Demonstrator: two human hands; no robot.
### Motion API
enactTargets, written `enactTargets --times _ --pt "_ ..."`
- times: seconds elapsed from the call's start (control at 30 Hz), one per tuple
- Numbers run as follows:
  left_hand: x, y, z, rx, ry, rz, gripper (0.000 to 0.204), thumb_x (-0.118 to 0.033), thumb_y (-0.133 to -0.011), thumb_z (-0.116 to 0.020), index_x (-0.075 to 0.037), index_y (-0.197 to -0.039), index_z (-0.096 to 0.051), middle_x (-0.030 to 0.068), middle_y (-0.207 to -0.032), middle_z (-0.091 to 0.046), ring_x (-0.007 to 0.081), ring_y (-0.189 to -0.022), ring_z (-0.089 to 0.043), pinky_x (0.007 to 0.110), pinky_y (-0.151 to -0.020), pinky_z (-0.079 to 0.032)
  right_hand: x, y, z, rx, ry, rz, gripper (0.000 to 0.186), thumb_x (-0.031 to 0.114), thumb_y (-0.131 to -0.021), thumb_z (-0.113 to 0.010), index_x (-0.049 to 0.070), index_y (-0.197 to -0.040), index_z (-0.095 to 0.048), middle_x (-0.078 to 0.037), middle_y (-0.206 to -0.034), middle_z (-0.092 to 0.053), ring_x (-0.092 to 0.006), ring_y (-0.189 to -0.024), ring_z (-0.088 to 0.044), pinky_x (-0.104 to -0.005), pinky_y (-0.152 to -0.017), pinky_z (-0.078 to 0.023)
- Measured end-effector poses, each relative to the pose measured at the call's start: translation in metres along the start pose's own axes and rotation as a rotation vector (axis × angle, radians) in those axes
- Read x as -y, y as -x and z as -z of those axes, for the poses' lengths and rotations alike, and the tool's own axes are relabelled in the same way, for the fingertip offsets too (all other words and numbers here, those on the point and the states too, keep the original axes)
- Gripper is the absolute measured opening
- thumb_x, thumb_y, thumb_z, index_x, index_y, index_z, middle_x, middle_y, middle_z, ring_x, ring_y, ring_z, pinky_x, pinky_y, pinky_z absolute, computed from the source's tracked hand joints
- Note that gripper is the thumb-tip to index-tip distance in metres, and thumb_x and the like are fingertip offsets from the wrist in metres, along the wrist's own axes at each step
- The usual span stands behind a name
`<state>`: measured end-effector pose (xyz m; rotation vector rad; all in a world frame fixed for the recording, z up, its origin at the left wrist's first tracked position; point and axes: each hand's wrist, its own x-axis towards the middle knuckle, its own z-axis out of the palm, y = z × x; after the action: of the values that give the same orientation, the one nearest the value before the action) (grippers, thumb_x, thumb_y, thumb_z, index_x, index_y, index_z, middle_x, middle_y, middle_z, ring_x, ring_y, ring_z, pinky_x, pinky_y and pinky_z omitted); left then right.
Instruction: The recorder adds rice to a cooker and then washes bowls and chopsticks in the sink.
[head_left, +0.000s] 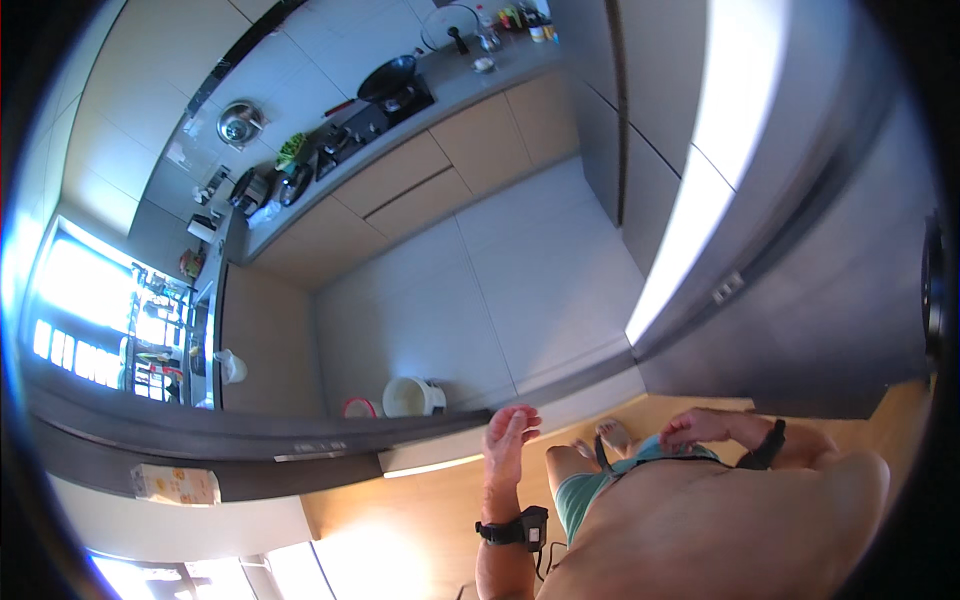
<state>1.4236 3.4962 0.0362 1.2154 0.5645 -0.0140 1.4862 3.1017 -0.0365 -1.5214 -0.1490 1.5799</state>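
My left hand [511,432] is raised beside the dark edge of the doorway [440,430], its fingers loosely bent and apart, holding nothing that I can see. A black device is strapped to that wrist. My right hand [692,428] is at the waist of my green shorts [580,500], fingers curled; whether it grips the fabric or a strap there is unclear.
Across the tiled floor [470,300] runs a counter [450,105] with a stove and wok [388,78]. A sink area [205,340] is at the left. A white bucket [412,397] stands beyond the threshold. Tall grey cabinet panels [655,170] are on the right.
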Motion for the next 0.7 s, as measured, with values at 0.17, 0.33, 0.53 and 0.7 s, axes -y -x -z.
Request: enactTargets --times 0.17,0.33,0.53,0.7 --pt "-0.071 -0.147 0.03 0.167 -0.07 0.014 0.023 -0.021 -0.103 -0.06 -0.004 -0.117 -0.066 0.0052 -0.106 -0.07 0.0148 -0.094 -0.067 0.029 -0.079 -0.054 0.071 -0.067 0.014 -0.106 -0.227 0.15 0.03 0.021 -0.101 -0.063 0.003 -0.124 -0.064 -0.006 -0.119 -0.071 -0.0134 -0.105 -0.066 -0.0293 -0.087 -0.054" --pt "-0.152 -0.278 0.087 0.311 -0.126 -0.006 0.027 -0.028 -0.104 -0.059 -0.006 -0.117 -0.065 0.0028 -0.107 -0.07 0.0132 -0.097 -0.065 0.03 -0.082 -0.053 0.2 -0.156 0.022 -0.137 -0.165 0.195 0.027 0.017 -0.101 -0.062 0.004 -0.125 -0.064 -0.006 -0.119 -0.07 -0.014 -0.106 -0.065 -0.029 -0.09 -0.053" --pt "-0.258 -0.389 0.171 0.285 -0.163 0.004 0.027 -0.029 -0.104 -0.058 -0.006 -0.116 -0.064 0.0053 -0.11 -0.069 0.017 -0.101 -0.066 0.033 -0.086 -0.053 0.362 -0.234 0.061 0.002 0.206 0.194 0.032 0.029 -0.099 -0.069 0.007 -0.122 -0.069 -0.004 -0.114 -0.072 -0.0112 -0.105 -0.064 -0.0304 -0.096 -0.051" --pt "-0.319 -0.473 0.244 0.124 -0.088 0.009 0.025 -0.027 -0.103 -0.06 -0.006 -0.115 -0.065 0.0069 -0.109 -0.07 0.0187 -0.101 -0.067 0.033 -0.086 -0.054 0.495 -0.295 0.111 0.111 0.348 0.179 0.028 0.028 -0.099 -0.069 0.007 -0.118 -0.071 -0.005 -0.116 -0.071 -0.0129 -0.107 -0.064 -0.032 -0.095 -0.052"
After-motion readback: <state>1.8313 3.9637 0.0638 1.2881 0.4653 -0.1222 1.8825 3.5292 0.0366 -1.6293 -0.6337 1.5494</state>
